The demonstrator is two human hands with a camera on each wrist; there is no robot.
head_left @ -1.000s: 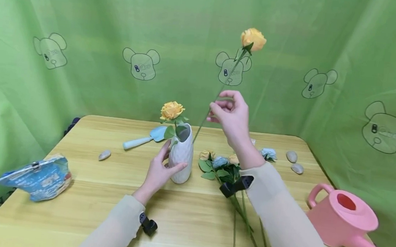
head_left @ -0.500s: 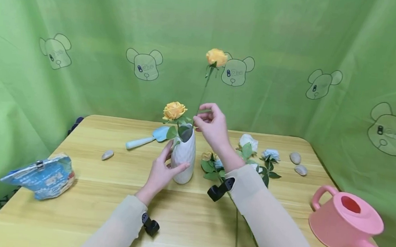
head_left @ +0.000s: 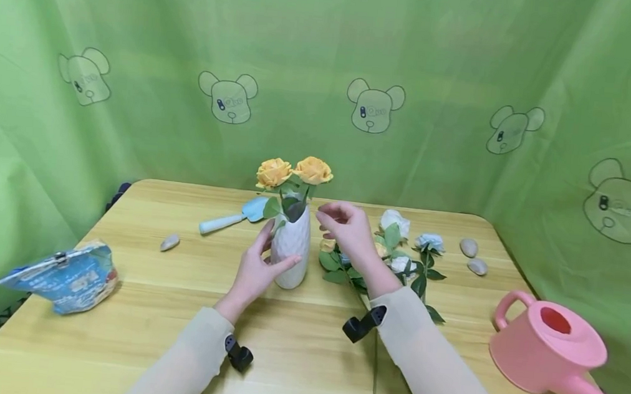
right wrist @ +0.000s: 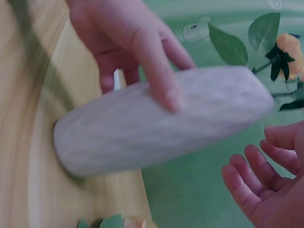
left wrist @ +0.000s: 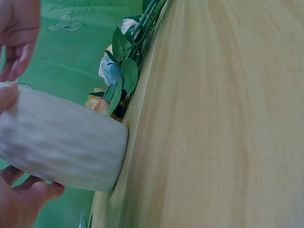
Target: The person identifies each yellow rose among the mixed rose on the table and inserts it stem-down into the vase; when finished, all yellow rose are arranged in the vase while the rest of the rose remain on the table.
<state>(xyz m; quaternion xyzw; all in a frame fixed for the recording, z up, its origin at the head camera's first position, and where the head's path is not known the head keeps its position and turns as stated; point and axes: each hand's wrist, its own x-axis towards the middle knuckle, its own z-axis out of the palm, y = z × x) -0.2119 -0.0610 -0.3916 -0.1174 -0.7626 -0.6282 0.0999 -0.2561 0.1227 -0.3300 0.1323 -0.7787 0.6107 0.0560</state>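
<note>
Centre of the desk: we have a white vase (head_left: 291,250) standing upright on the wooden desk (head_left: 303,340), two orange roses (head_left: 295,171) side by side in its mouth.
Left hand: our left hand (head_left: 255,270) grips the vase from the left, thumb across the front, fingers up the far side; the right wrist view shows that hand (right wrist: 128,42) wrapped over the textured body (right wrist: 156,123).
Right hand: our right hand (head_left: 347,225) hovers just right of the vase neck, fingers loosely curled and holding nothing; the right wrist view shows its fingers (right wrist: 259,178) spread and apart from the vase.
Vase base: from the left wrist view the vase (left wrist: 61,142) sits flat on the desk (left wrist: 218,123), our thumb (left wrist: 7,97) on it.
Right of the vase: a bunch of loose flowers (head_left: 395,254) lies on the desk, white, blue and pale yellow heads with green leaves, stems running towards us under the right sleeve.
Far right: two grey stones (head_left: 472,256) lie near the far right corner, and a pink watering can (head_left: 552,349) stands near the right edge.
Far left of the vase: a light blue trowel (head_left: 231,218) lies behind the vase, with one grey stone (head_left: 169,242) further left.
Near left: a blue bag (head_left: 63,275) rests near the left edge.
</note>
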